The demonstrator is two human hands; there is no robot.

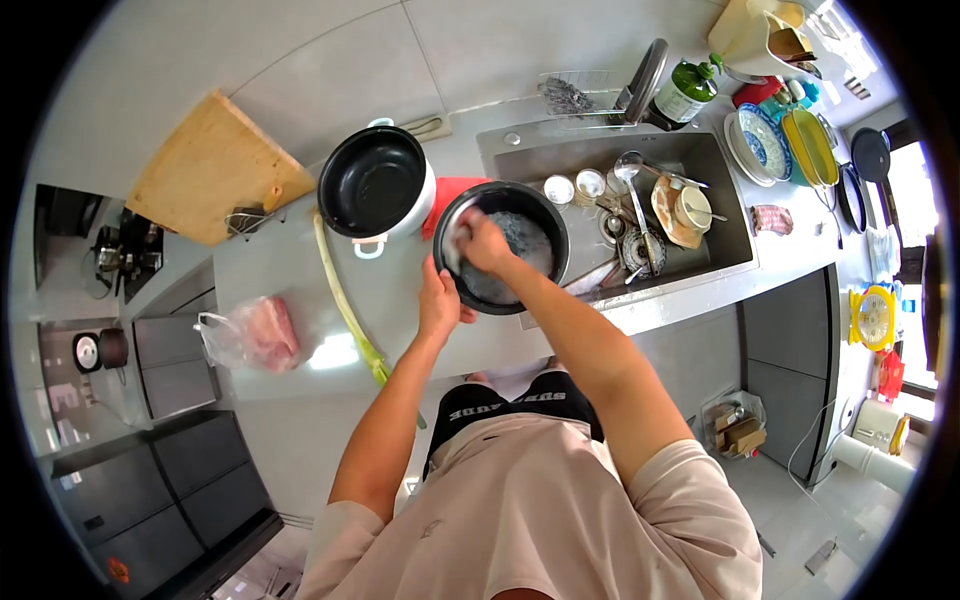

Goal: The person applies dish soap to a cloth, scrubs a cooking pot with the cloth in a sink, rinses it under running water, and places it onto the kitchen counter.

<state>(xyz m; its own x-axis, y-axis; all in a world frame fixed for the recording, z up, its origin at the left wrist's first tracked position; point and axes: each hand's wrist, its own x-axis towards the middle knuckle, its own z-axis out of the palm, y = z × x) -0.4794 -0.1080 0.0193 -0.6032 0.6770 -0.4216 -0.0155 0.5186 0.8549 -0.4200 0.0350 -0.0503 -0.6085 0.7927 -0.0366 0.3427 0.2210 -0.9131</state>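
Note:
A dark round pot (550,222) with cloudy, soapy water inside is held at the counter's edge, beside the sink's left side. My left hand (438,300) grips the pot's lower left rim from outside. Inside the pot, my right hand (482,243) is closed against the left inner wall; motion blur hides what it holds, if anything. A red cloth (455,192) lies partly under the pot. To the left stands a white pot (372,182) with a black interior.
The sink (720,155) holds bowls, cups, a ladle and utensils. A leek (338,285), bagged meat (268,333) and a cutting board (205,165) are on the left. A faucet (648,75), soap bottle (685,92) and stacked dishes (762,145) stand behind and right.

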